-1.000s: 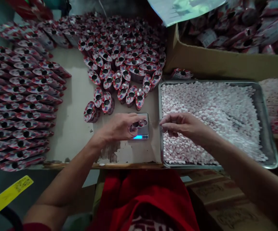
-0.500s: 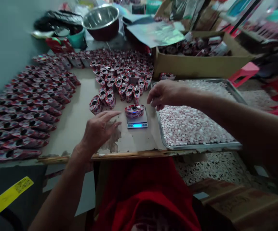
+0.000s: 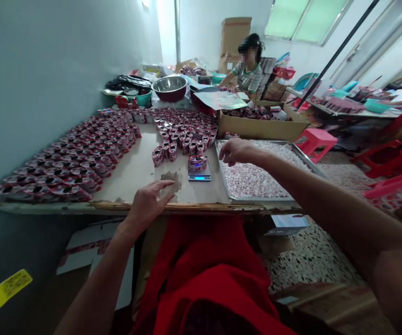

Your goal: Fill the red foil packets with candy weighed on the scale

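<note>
My left hand (image 3: 150,200) hovers at the table's front edge, its fingers stretched out and nothing in them. My right hand (image 3: 237,151) is above the left side of a metal tray (image 3: 227,191). Its fingers curl downward, pressed together; whatever may be in them is hidden. Small whitish-pink pieces, perhaps candies (image 3: 261,179), fill the tray. Between my hands stands a small digital scale (image 3: 200,177) with a lit blue display. One red-and-white patterned pouch (image 3: 197,163), open at the top, rests on the scale. Several similar pouches (image 3: 164,152) stand just behind it.
Rows of upright patterned pouches (image 3: 78,163) cover the table's left side. Behind are a metal bowl (image 3: 169,87) and a cardboard box (image 3: 263,128) holding more packets. A co-worker (image 3: 253,74) sits at the back. Pink stools (image 3: 315,142) stand on the right.
The head view has tilted up, bringing the co-worker and window into sight. My left hand has drawn back toward the table edge. My right hand has shifted from beside the scale to over the tray.
</note>
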The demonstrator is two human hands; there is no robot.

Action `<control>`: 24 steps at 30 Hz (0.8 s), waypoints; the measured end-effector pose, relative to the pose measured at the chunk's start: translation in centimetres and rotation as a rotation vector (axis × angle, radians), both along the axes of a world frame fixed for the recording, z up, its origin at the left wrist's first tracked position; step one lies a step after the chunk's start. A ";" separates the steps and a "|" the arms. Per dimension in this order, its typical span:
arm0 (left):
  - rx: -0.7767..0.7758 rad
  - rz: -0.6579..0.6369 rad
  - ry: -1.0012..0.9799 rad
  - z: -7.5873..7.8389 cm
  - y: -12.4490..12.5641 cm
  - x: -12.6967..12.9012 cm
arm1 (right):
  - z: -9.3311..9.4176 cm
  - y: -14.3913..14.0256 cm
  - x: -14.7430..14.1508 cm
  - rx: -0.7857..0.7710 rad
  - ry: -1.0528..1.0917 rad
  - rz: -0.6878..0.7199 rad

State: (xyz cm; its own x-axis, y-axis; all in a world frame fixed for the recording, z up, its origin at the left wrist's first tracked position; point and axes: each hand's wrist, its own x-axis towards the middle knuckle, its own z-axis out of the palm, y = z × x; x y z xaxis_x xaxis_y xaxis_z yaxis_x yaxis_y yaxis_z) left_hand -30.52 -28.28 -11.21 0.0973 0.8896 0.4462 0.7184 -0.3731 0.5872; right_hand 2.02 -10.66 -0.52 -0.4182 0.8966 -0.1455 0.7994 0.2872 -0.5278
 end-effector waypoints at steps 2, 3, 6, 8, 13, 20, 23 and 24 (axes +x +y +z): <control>-0.001 0.031 0.004 -0.6 0.8 0.5 | -1.0 0.6 -0.9 0.020 0.038 0.042; 0.005 0.064 0.005 -1.0 1.6 0.7 | -1.4 1.0 -1.4 0.018 0.063 0.054; 0.048 0.133 0.021 -1.6 5.6 1.5 | -2.0 2.9 -2.0 -0.014 0.121 0.044; 0.072 0.118 0.037 -2.0 9.3 2.5 | -1.7 4.6 -1.0 -0.010 0.111 0.001; -0.120 -0.005 -0.105 -3.9 17.5 6.1 | -1.6 7.1 5.5 0.233 -0.095 -0.143; 0.236 -0.242 0.016 -0.7 21.6 11.4 | -7.1 1.8 4.5 -0.288 1.067 -0.610; 0.542 -0.413 0.266 2.7 22.8 14.4 | -8.0 1.8 2.0 -0.623 1.608 -0.820; 0.641 -0.476 0.348 3.5 23.3 15.5 | -8.0 2.2 1.7 -0.642 1.728 -0.863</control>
